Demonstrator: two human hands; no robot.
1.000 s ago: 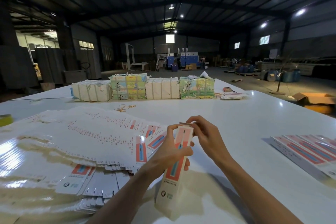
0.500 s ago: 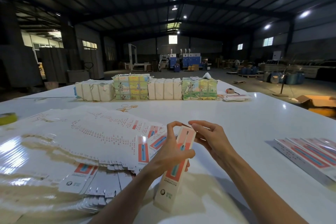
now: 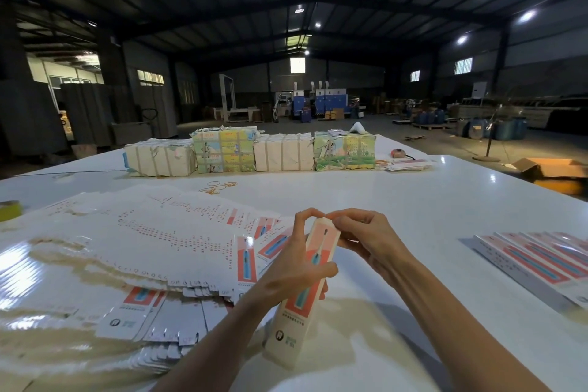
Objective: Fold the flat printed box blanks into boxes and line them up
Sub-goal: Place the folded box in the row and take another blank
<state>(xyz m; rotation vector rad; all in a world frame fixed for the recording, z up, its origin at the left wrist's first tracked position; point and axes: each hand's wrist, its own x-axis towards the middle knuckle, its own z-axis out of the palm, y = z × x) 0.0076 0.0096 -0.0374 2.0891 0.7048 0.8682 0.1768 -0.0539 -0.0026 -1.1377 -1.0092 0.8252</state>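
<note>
One box [image 3: 294, 318] is in work. We see it already opened into a tube, held tilted over the near part of the bench [image 3: 397, 200]. Its lower end is at or just above the surface; we can't tell if it touches.

The left hand [image 3: 292, 267] wraps the box's middle, with the index finger raised to the top end. The right hand [image 3: 366, 239] pinches at that top end, fingers curled on the flap. Fingertips hide most of the flap, so we can't tell if it is tucked. Our read is that the body fold is done and the top closure is in hand. The state of the bottom end is not visible.

Done: a row [image 3: 541, 261] of finished boxes lies side by side at the right of the bench, touching each other and well apart from the hands. It runs out of frame, so we give no count.

Left: plenty. A big fanned stack [image 3: 127, 248] of flat blanks covers the left of the bench, just beside the left hand and many layers deep. We judge the task far from finished, with most stock unfolded. Once closed, this box needs to join the row.

Other things on the bench: wrapped bundles [image 3: 248, 153] in a line at the far side, rubber bands [image 3: 218, 188] between them and the stack, and a yellow roll [image 3: 8, 210] at the left edge.
</note>
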